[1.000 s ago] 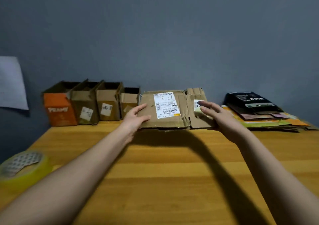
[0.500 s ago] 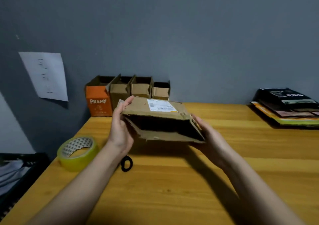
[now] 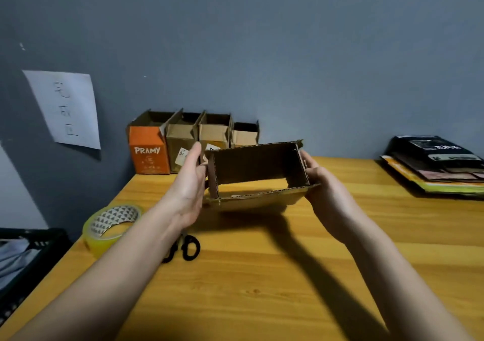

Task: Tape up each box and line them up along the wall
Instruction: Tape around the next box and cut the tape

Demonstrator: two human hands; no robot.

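Plainly the cardboard box [image 3: 258,175] is a light thing: it hangs in the air above the wooden table [image 3: 262,275], just short of the table's far half, borne by nothing more than a hand at each end. Its open mouth faces the camera, so the brown inside and the raw corrugated edges show, and one flap spreads out flat along the lower front edge. The left hand [image 3: 190,186] lies flat against the left end wall, fingers straight and pointing up, the thumb side towards the opening; the right hand [image 3: 318,181] cups the right end, its fingers curled round behind that wall where they cannot be fully seen. Used corrugated board of this sort should be stiff across its panels but weak at the creases, so I judge it would fold or skew if squeezed hard at the corners; pressing evenly on the two end walls, as now, looks the safest hold. The surface is dry and rough, unlikely to slip. For taping, the flaps would need holding shut near the seam with one hand. A roll of tape [image 3: 111,226] lies near the left edge of the table, scissors [image 3: 187,247] just beside it, and four open boxes [image 3: 193,141] stand in a row against the wall [image 3: 288,65]
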